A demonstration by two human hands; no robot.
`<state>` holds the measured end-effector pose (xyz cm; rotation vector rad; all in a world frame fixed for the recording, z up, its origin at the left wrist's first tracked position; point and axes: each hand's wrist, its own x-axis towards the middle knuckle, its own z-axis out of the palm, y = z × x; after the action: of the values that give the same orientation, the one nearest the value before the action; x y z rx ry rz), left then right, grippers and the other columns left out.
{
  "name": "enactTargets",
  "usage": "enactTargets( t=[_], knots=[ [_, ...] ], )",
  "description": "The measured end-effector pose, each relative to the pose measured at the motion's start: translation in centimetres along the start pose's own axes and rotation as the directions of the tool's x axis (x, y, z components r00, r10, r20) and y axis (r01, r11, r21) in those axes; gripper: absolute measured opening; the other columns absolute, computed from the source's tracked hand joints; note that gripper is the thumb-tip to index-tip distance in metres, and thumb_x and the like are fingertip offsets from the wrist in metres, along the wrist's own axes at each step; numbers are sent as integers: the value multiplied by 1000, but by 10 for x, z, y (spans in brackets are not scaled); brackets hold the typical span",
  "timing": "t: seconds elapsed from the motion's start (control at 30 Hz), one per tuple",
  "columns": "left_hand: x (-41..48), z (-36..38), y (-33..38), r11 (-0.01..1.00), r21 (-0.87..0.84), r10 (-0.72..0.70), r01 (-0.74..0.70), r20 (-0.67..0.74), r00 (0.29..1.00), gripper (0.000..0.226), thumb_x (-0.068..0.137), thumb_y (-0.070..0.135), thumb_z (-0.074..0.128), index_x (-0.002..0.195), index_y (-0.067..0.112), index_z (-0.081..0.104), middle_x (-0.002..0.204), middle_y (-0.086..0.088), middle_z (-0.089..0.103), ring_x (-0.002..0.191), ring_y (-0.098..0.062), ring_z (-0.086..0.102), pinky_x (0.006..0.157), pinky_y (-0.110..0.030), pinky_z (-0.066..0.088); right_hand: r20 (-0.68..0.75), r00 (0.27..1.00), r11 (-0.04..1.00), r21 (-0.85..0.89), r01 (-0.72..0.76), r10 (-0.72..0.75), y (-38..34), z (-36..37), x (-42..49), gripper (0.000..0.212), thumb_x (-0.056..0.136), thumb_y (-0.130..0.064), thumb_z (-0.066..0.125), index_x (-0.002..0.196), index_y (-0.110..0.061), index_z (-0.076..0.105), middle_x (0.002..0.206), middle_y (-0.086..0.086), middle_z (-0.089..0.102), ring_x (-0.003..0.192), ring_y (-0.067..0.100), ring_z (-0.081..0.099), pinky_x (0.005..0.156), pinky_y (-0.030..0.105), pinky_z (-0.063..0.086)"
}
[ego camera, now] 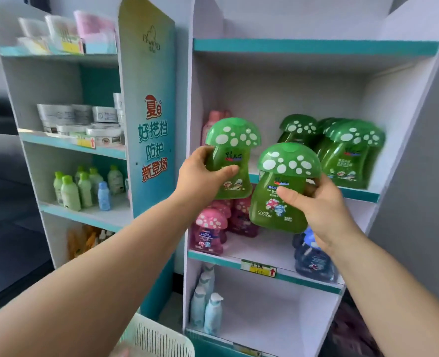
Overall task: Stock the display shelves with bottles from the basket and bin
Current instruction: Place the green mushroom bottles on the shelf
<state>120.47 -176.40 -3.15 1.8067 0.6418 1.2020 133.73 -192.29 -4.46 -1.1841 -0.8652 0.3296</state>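
Note:
My left hand [203, 173] grips a green mushroom-capped bottle [230, 153] by its body, held up in front of the middle shelf [357, 194] of the white display unit. My right hand [316, 204] grips a second green mushroom bottle [281, 191], lower and to the right. Several matching green bottles [347, 153] stand at the right of that shelf, with a pink bottle [213, 122] at its left back. Pink mushroom bottles [210, 228] and a dark blue bottle [313, 256] stand on the shelf below.
A white slatted basket [156, 338] sits at the bottom edge by my left arm. Pale blue pump bottles [208, 305] stand on the lowest shelf. The left shelf unit [71, 145] holds tins, small green bottles and packets. A printed side panel [151, 119] separates the units.

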Motion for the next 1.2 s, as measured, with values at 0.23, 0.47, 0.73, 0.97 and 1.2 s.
enactTargets(
  t=[0.23, 0.47, 0.73, 0.97, 1.2],
  knots=[
    [62, 54, 35, 992, -124, 12, -1, 87, 996, 52, 70, 26, 81, 115, 15, 56, 101, 2, 67, 92, -17, 67, 85, -38, 55, -40, 996, 996, -17, 85, -86, -29, -37, 30, 40, 70, 0, 74, 99, -23, 60, 87, -4, 74, 82, 14, 71, 67, 32, 58],
    [105, 111, 39, 959, -209, -130, 192, 279, 951, 50, 74, 5, 78, 118, 11, 55, 110, -7, 65, 94, -26, 67, 88, -44, 54, -87, 989, 992, -39, 116, -120, -39, -60, 59, 41, 71, 2, 75, 101, -22, 60, 85, -6, 74, 80, 12, 71, 63, 29, 57],
    [121, 145, 33, 976, -85, -159, 200, 351, 923, 55, 72, 16, 82, 121, 6, 58, 101, -4, 67, 83, -17, 65, 80, -30, 50, -146, 981, 992, -19, 126, -128, -33, -79, 72, 40, 72, 0, 76, 102, -21, 61, 88, -4, 75, 80, 15, 72, 60, 29, 56],
    [134, 160, 20, 979, 191, -126, 70, 300, 946, 66, 71, 31, 82, 128, 12, 56, 118, -3, 65, 102, -22, 62, 98, -36, 46, -172, 972, 985, -96, 142, -157, -25, -91, 75, 43, 66, -4, 82, 97, -27, 63, 94, -4, 73, 86, 17, 71, 70, 38, 58],
    [125, 126, 30, 988, 149, 24, -49, 161, 987, 48, 85, 38, 68, 124, 12, 58, 108, -3, 65, 97, -19, 58, 89, -28, 43, -147, 968, 971, -153, 183, -205, -36, -71, 102, 42, 64, -7, 84, 95, -26, 62, 98, -1, 72, 89, 18, 70, 79, 42, 58]
  ],
)
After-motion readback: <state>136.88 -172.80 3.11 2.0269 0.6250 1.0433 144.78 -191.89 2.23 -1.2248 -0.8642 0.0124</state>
